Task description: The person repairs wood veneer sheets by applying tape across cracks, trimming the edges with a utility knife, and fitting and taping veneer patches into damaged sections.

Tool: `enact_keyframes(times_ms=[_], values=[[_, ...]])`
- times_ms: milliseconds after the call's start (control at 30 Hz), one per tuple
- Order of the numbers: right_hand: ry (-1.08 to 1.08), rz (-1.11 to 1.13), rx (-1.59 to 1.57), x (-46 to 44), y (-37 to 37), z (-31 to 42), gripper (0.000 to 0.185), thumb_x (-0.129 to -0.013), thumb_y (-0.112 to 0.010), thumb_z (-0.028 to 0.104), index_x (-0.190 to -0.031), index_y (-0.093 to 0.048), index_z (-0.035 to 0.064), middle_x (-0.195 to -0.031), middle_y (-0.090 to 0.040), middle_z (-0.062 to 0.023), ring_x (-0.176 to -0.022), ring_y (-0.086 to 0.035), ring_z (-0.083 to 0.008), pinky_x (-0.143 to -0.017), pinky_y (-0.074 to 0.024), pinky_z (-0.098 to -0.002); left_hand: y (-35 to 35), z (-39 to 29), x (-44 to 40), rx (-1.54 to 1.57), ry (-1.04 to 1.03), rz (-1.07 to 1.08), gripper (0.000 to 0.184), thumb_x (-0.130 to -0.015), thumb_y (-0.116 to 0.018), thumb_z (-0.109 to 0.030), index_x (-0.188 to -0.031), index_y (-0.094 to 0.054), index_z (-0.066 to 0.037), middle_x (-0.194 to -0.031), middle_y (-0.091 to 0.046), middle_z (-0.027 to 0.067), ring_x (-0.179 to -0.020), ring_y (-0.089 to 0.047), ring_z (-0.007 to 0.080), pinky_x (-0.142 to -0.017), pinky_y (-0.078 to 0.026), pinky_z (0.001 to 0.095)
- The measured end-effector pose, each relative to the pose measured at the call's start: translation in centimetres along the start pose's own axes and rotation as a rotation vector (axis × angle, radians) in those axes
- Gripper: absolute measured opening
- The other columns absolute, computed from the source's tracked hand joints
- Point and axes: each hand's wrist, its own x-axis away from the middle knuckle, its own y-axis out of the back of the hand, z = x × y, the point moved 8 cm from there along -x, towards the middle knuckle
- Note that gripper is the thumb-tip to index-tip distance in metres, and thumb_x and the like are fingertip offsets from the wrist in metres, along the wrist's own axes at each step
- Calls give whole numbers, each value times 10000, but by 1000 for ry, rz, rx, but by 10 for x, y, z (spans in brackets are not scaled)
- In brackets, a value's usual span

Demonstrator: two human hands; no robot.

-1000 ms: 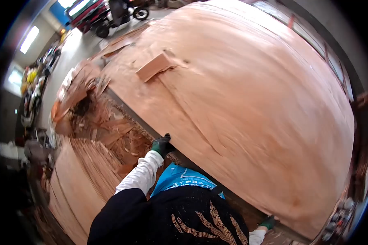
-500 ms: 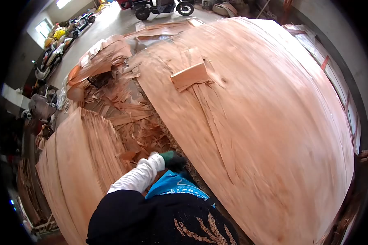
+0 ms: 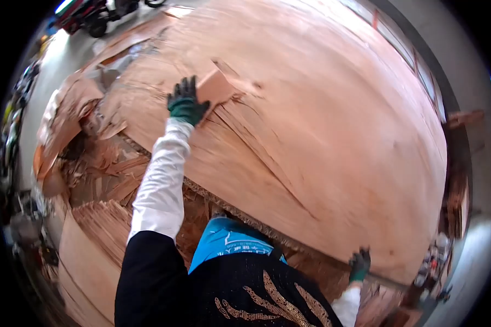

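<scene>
A broad wood veneer sheet (image 3: 322,136) spreads from the centre towards two o'clock. A smaller veneer stack (image 3: 90,259) lies at eight o'clock. On the sheet, at eleven o'clock, sits a folded veneer flap (image 3: 216,87). The gloved left hand (image 3: 186,103), half a second ago beside the sheet's near edge, has reached to the flap, fingers spread; contact is unclear. The gloved right hand (image 3: 360,264), previously out of sight, now shows at the sheet's edge, four o'clock; whether its fingers grip, I cannot tell.
</scene>
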Motion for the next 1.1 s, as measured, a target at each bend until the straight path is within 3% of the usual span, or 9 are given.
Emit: enact_keyframes(times_ms=[67, 267, 467, 500, 567, 700, 867, 1033, 1100], values=[[90, 131, 129, 32, -86, 30, 474, -889, -627, 97, -1340, -482, 80, -1266, -569, -53, -894, -583, -139, -602, -498, -276, -46, 35, -14, 167, 176, 496, 786, -765, -657, -515, -1410, -396, -148, -1149, -628, 209, -1050, -605, 378, -878, -477, 471], [582, 370, 482, 112, -284, 79, 575, -806, -651, 11, -1349, -464, 33, -1270, -531, -143, -1148, -542, -264, -897, -492, -344, -27, 155, -12, 572, 339, -14, 423, -796, -693, -364, -1118, -672, -89, -906, -713, 112, -791, -675, 270, -719, -514, 370], [808, 223, 956, 125, -363, 100, 573, -776, -704, 175, -1297, -507, 40, -1277, -513, -223, -1139, -540, -390, -933, -465, -436, -48, 265, 0, 885, 538, 148, 513, -764, -748, -412, -1081, -668, -17, -751, -668, 64, -620, -581, 170, -600, -479, 319], [762, 254, 1038, 113, -368, 88, 504, -778, -694, 182, -1242, -540, 58, -1230, -540, -217, -1096, -560, -395, -900, -474, -450, -44, 263, 14, 778, 709, 385, 644, -744, -756, -465, -1153, -618, 12, -863, -686, 126, -745, -636, 256, -698, -499, 360], [668, 299, 1198, 84, -369, 65, 369, -784, -674, 197, -1132, -608, 94, -1136, -594, -206, -1009, -599, -405, -835, -493, -479, -48, 294, 17, 452, 579, 118, 780, -752, -732, -469, -1299, -495, 34, -1215, -576, 246, -1131, -545, 378, -950, -432, 390], [744, 244, 1179, 101, -356, 88, 211, -768, -623, 109, -974, -651, 140, -976, -634, -142, -887, -623, -371, -734, -499, -469, -14, 240, 42, 724, 463, -220, 525, -872, -652, -242, -1292, -506, 36, -1276, -566, 197, -1131, -564, 314, -980, -437, 359], [881, 355, 923, 134, -326, 103, 191, -774, -652, 68, -956, -651, 127, -880, -655, -135, -807, -643, -326, -692, -509, -394, -30, 42, 122, 1793, 900, 1014, 563, -940, -518, -459, -1396, -400, -150, -1276, -559, 151, -1092, -596, 321, -890, -503, 515], [799, 584, 1046, 224, -270, 136, 97, -794, -667, 108, -882, -704, 123, -822, -668, -129, -760, -647, -301, -652, -503, -373, -43, -39, 102, 2169, 1005, 1015, 856, -860, -630, -493, -1478, -208, -78, -1319, -511, 156, -1142, -561, 286, -930, -487, 462], [776, 726, 968, 234, -223, 104, 163, -807, -671, 199, -954, -730, 158, -827, -654, -138, -752, -638, -327, -654, -510, -411, -67, -62, 95, 2397, 837, 1109, 569, -923, -557, -407, -1342, -392, -59, -1234, -569, 126, -1096, -572, 243, -920, -484, 405]])
